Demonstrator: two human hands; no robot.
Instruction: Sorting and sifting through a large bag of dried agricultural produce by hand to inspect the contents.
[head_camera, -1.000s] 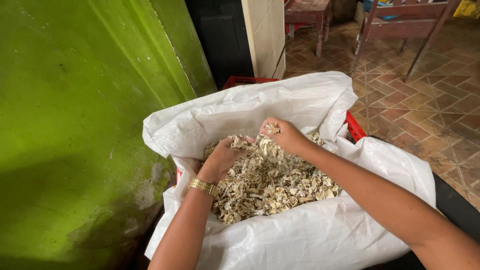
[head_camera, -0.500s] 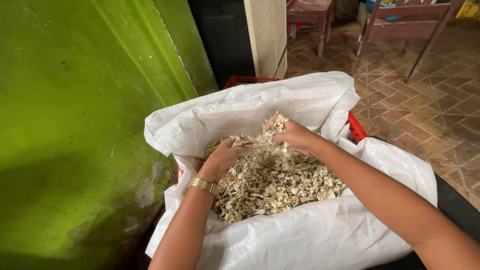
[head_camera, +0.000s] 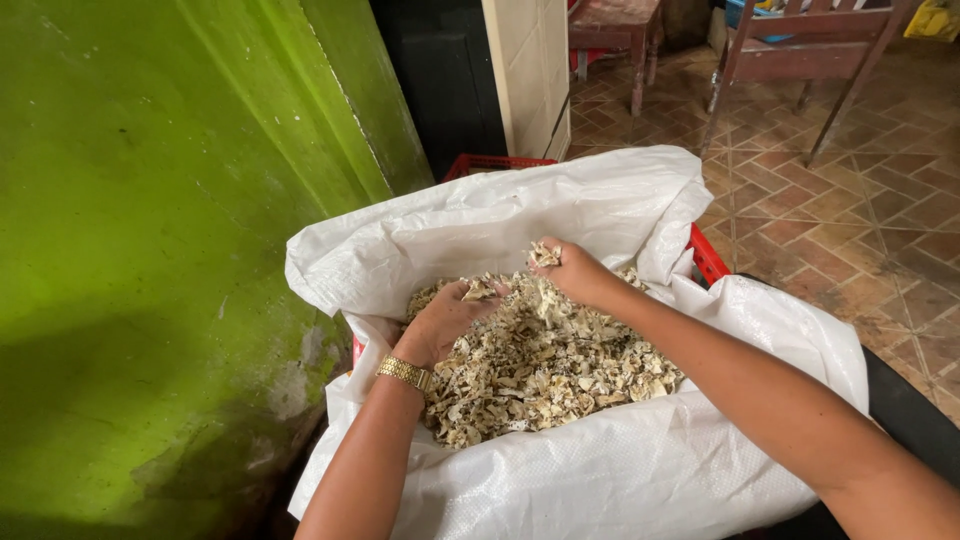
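Both hands are sunk into a heap of pale, dried flaky pieces (head_camera: 545, 365), cream and tan shavings or husks, though the view is too coarse to say exactly what they are. The heap lies in a white woven sack (head_camera: 600, 470) whose mouth is rolled wide and folded outward, so the contents sit shallow and reachable from above. The sack lines a red plastic crate (head_camera: 708, 258), which shows only at its far rim and right corner; the crate gives the limp sack its walls.

The left hand (head_camera: 445, 320), with a gold wristwatch (head_camera: 405, 373) on its wrist, rests palm down on the near left of the heap, fingers curled loosely around a small clump. The right hand (head_camera: 572, 272) is raised just above the far side of the heap, its fingers (head_camera: 545, 255) closed on a pinch of pieces that pokes out at the top.

The crate stands against a green painted wall (head_camera: 150, 250) on the left. Beyond it are a terracotta tile floor (head_camera: 850, 220) and a wooden chair (head_camera: 800, 50).
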